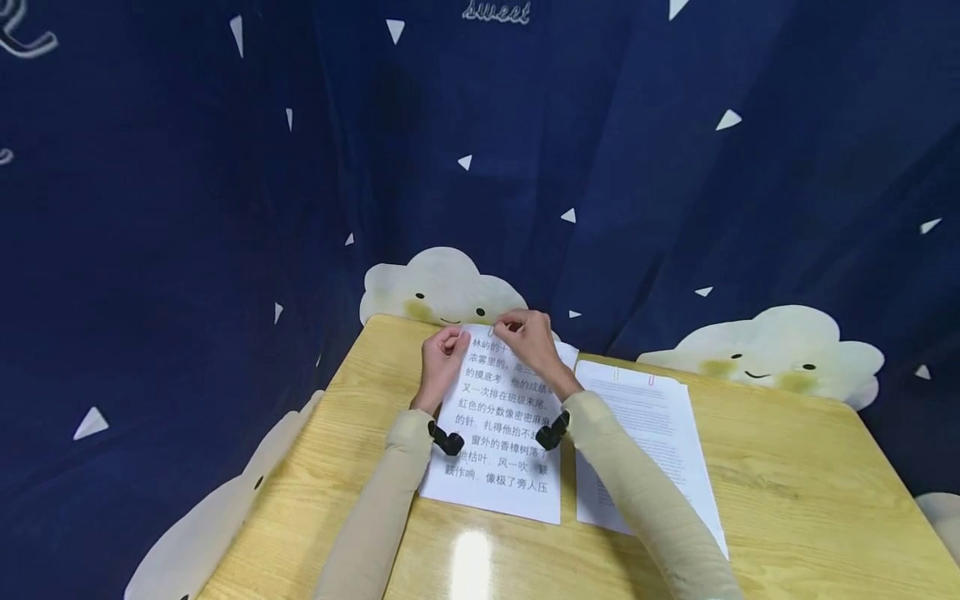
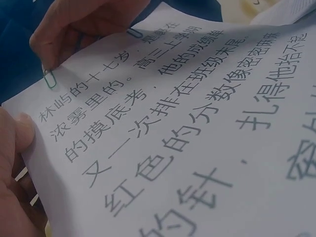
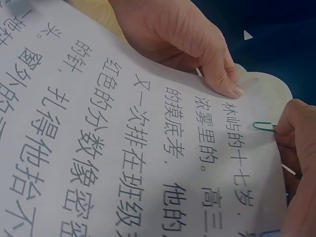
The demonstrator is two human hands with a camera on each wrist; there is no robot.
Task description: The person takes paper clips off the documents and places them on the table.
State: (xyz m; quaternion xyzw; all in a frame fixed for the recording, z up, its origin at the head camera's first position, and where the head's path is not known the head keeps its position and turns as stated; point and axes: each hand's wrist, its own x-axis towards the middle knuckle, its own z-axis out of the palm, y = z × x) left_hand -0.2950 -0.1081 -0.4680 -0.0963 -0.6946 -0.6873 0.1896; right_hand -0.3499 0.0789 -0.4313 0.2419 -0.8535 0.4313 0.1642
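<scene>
A white sheet of paper (image 1: 495,467) with large printed Chinese characters lies on the table, its far end lifted. My left hand (image 1: 441,362) grips its left edge near the top corner, thumb (image 3: 224,81) on the printed face. At the top edge my right hand (image 1: 531,340) pinches the end of a green paper clip (image 3: 263,127), whose loop lies over the sheet. Farther right along that edge sits a blue paper clip (image 2: 134,33), partly covered by the right hand in the left wrist view. Whether several sheets lie together is hard to tell.
To the right lie papers (image 1: 645,417) with small print, bearing a yellowish paper clip (image 1: 617,374) and a red paper clip (image 1: 651,379) at the top; my right forearm crosses over them. Behind the wooden table (image 1: 795,500) hangs a dark blue curtain (image 1: 480,208) with clouds.
</scene>
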